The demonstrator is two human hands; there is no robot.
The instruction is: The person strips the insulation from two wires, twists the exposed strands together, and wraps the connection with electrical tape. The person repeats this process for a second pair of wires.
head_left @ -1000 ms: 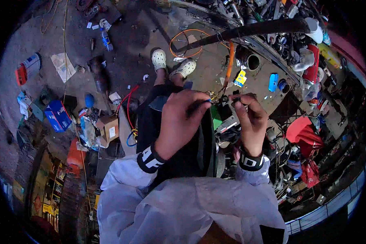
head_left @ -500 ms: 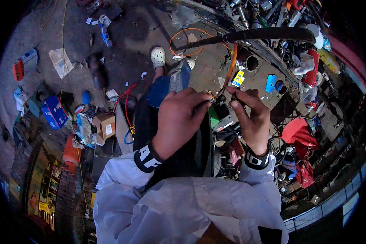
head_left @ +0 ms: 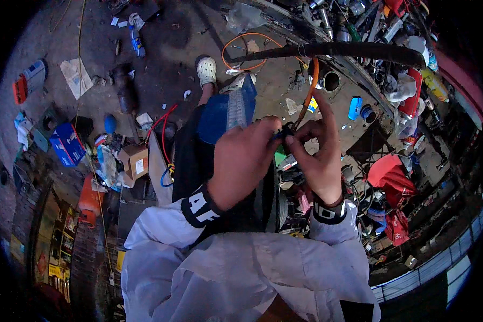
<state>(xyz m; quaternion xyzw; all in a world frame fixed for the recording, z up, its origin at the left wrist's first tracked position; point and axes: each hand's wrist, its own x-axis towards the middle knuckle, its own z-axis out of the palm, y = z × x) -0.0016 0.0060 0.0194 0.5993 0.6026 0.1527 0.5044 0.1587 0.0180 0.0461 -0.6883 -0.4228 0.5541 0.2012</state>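
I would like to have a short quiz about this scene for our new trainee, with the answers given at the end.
1. Where is the small dark part?
A) On the floor
B) Between the fingers of the left hand and the right hand
C) Inside a sleeve

2. True or false: the red cloth is right of both hands, and the cardboard box is left of them.

3. Fill in: the printed carton further left than the cardboard box is mainly ____.

Key: 1. B; 2. true; 3. blue.
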